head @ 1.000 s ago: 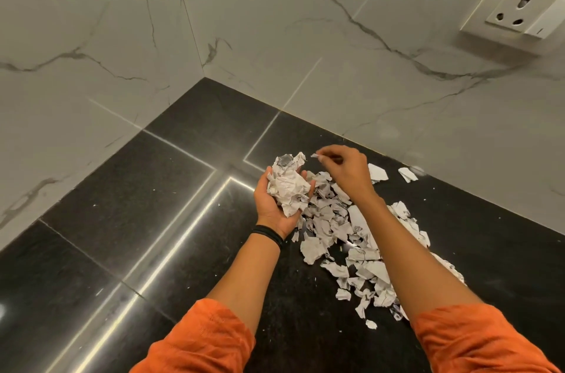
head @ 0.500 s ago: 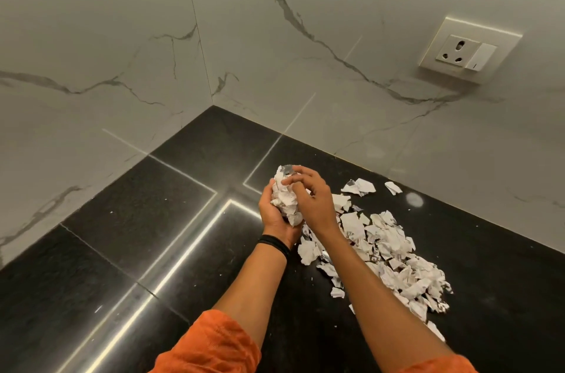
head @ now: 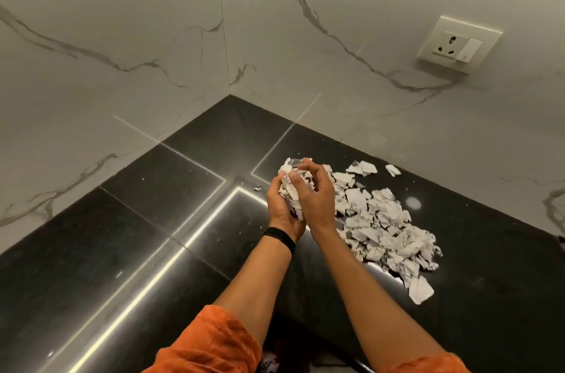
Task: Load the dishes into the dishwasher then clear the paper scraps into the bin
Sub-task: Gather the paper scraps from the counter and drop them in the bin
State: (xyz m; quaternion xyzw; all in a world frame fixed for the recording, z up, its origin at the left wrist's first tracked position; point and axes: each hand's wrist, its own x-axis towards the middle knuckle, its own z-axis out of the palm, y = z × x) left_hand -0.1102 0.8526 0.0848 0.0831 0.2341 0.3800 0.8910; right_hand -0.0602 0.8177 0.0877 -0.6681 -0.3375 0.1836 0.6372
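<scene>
Left grip (head: 282, 210): cupped around paper wad (head: 289, 189), grasping it; black wristband (head: 279, 239) behind | Right grip (head: 315, 195): fingers curled over the same wad, grasping it | Scrap pile (head: 382, 219): on bench (head: 153, 219), just right of both grips | Wall socket (head: 458, 44): beyond, far right

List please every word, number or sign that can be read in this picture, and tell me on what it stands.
No text here can be read.
held scraps: grey patches, perhaps print, too blurred to read.
scrap pile: no legible print.
wall socket: a tiny mark on its switch, too small to read.
wristband: plain black, no label visible.
</scene>
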